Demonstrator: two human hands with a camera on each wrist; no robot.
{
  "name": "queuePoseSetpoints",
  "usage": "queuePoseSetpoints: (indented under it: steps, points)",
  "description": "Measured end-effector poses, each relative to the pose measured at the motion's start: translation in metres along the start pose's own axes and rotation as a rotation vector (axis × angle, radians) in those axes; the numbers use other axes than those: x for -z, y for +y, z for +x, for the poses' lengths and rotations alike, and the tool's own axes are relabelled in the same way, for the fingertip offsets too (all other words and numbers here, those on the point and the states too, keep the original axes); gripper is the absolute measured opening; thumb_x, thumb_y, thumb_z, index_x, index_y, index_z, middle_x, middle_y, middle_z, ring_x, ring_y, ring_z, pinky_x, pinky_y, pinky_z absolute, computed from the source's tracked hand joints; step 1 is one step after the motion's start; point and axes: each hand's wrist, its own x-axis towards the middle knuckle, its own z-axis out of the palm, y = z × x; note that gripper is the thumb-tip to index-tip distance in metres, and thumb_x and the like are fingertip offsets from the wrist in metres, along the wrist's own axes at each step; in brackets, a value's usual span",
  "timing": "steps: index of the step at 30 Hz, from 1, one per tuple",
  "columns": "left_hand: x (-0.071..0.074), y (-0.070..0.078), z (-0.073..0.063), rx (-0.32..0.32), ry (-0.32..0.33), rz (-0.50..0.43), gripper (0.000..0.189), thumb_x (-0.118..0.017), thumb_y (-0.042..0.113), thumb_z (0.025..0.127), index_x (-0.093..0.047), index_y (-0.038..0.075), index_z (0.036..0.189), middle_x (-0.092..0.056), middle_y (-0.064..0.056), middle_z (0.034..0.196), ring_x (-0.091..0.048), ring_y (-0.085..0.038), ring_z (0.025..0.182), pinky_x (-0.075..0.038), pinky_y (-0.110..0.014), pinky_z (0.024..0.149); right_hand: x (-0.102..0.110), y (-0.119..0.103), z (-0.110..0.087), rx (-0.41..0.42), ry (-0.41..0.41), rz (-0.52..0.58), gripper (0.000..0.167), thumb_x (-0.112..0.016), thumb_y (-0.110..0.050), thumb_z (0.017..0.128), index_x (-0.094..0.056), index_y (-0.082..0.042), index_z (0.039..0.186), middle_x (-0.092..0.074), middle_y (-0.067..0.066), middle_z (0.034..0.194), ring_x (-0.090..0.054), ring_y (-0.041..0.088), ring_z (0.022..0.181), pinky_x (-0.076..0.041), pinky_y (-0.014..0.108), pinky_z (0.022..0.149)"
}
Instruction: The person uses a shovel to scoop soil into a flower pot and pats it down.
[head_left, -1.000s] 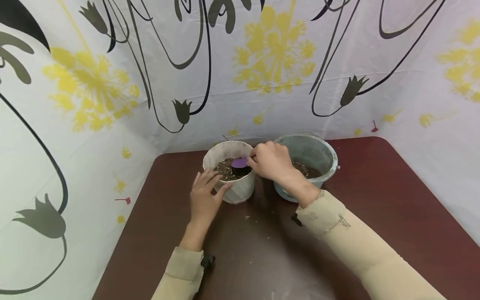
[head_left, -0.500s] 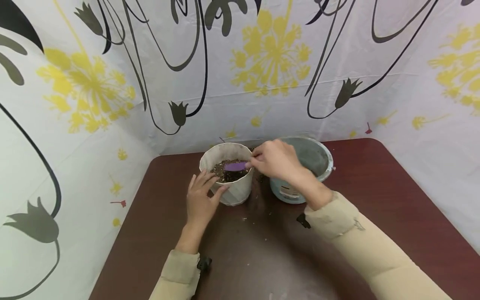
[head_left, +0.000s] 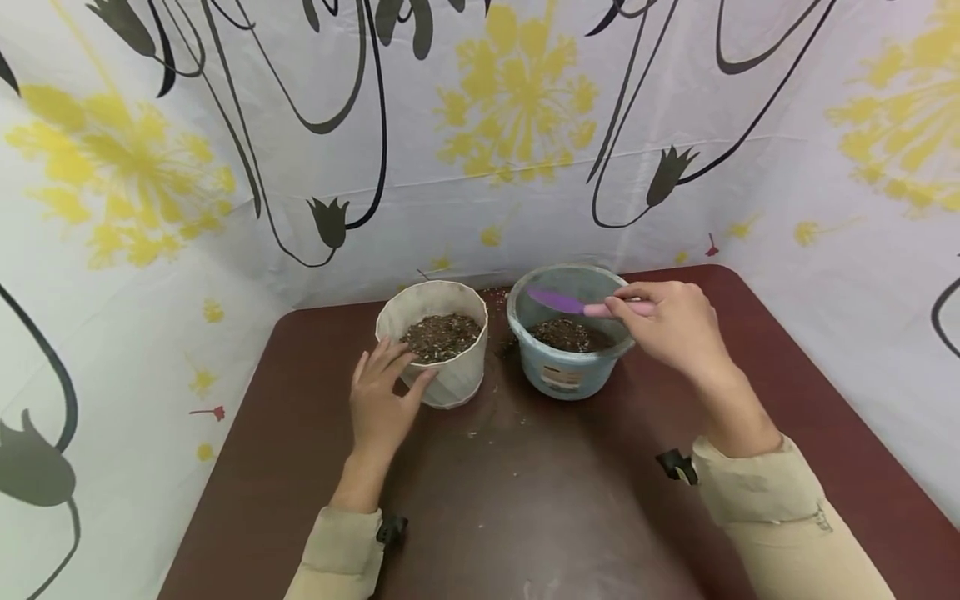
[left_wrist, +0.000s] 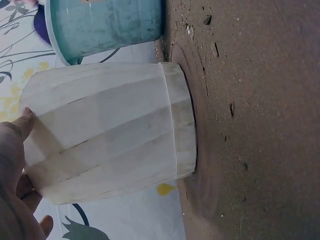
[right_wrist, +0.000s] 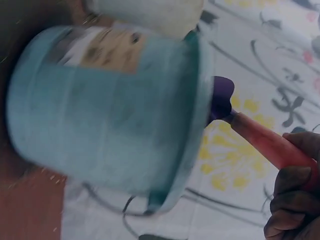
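My right hand (head_left: pixel 678 325) grips the pink handle of a small garden trowel (head_left: pixel 558 301). Its purple blade hangs over the mouth of a light-blue plastic bucket (head_left: pixel 558 375), which has dark soil (head_left: pixel 570 335) at the bottom. In the right wrist view, fingers curl round the handle (right_wrist: pixel 265 142), and the bucket rim partly hides the blade. A white ribbed flowerpot (head_left: pixel 457 387) with soil (head_left: pixel 442 335) in it stands left of the bucket. My left hand (head_left: pixel 382 400) holds the pot at its near-left rim, thumb on the outer wall (left_wrist: pixel 100 125) and fingers at the rim.
Pot and bucket stand close together near the back edge of a dark red-brown table (head_left: pixel 525 517). Soil crumbs (head_left: pixel 498 296) lie between and behind them. A patterned white cloth (head_left: pixel 450 200) hangs close behind the table and along its sides.
My right hand has carried the trowel rightward from over the flowerpot to over the bucket. The left hand stays at the pot's rim. The head view has shifted slightly.
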Motion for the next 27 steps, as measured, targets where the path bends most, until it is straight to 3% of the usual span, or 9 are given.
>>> queuePoseSetpoints:
  steps: [4, 8, 13, 16, 21, 27]
  points:
    - [0.005, -0.002, 0.000, 0.004, 0.000, 0.005, 0.035, -0.086, 0.032, 0.080, -0.078, 0.006, 0.102, -0.072, -0.009, 0.119, -0.055, -0.032, 0.132, -0.028, -0.051, 0.118, -0.003, 0.020, 0.010, 0.067, -0.066, -0.068, 0.024, -0.069, -0.033, 0.096, -0.081, -0.014, 0.103, -0.078, 0.009, 0.097, -0.069, 0.034, 0.084, -0.047, 0.048, 0.063]
    - [0.012, -0.006, -0.001, 0.012, -0.002, 0.021, 0.035, -0.087, 0.032, 0.080, -0.077, 0.006, 0.102, -0.072, -0.008, 0.120, -0.055, -0.032, 0.132, -0.028, -0.051, 0.118, -0.002, 0.035, 0.036, 0.118, -0.151, -0.116, 0.022, -0.072, -0.028, 0.093, -0.081, -0.009, 0.099, -0.078, 0.006, 0.088, -0.067, 0.029, 0.075, -0.047, 0.046, 0.065]
    - [0.016, -0.013, -0.006, 0.022, 0.008, 0.039, 0.036, -0.089, 0.029, 0.078, -0.077, 0.005, 0.101, -0.072, -0.009, 0.120, -0.055, -0.032, 0.132, -0.029, -0.051, 0.117, -0.001, 0.046, 0.071, 0.129, -0.227, -0.082, 0.022, -0.083, -0.029, 0.084, -0.078, -0.008, 0.088, -0.075, 0.009, 0.082, -0.067, 0.029, 0.079, -0.048, 0.044, 0.069]
    - [0.018, -0.015, -0.008, 0.021, 0.020, 0.034, 0.035, -0.090, 0.027, 0.077, -0.077, 0.004, 0.101, -0.072, -0.009, 0.118, -0.055, -0.032, 0.131, -0.030, -0.051, 0.117, -0.012, 0.052, 0.084, 0.176, -0.317, -0.049, 0.022, -0.087, -0.028, 0.082, -0.077, -0.008, 0.084, -0.073, 0.005, 0.075, -0.066, 0.025, 0.076, -0.049, 0.040, 0.070]
    - [0.020, -0.017, -0.011, 0.013, 0.042, 0.022, 0.036, -0.091, 0.026, 0.075, -0.077, 0.002, 0.099, -0.073, -0.012, 0.116, -0.056, -0.034, 0.130, -0.033, -0.054, 0.114, -0.032, 0.060, 0.086, 0.202, -0.454, 0.043, 0.014, -0.080, -0.022, 0.089, -0.079, -0.009, 0.083, -0.072, 0.003, 0.071, -0.065, 0.018, 0.066, -0.047, 0.030, 0.064]
    - [0.022, -0.016, -0.013, 0.021, 0.045, 0.018, 0.036, -0.091, 0.024, 0.075, -0.077, 0.002, 0.099, -0.072, -0.012, 0.117, -0.056, -0.034, 0.130, -0.033, -0.054, 0.114, -0.037, 0.061, 0.079, 0.195, -0.418, 0.087, 0.013, -0.079, -0.019, 0.090, -0.078, -0.008, 0.084, -0.070, 0.002, 0.065, -0.061, 0.015, 0.056, -0.045, 0.026, 0.060]
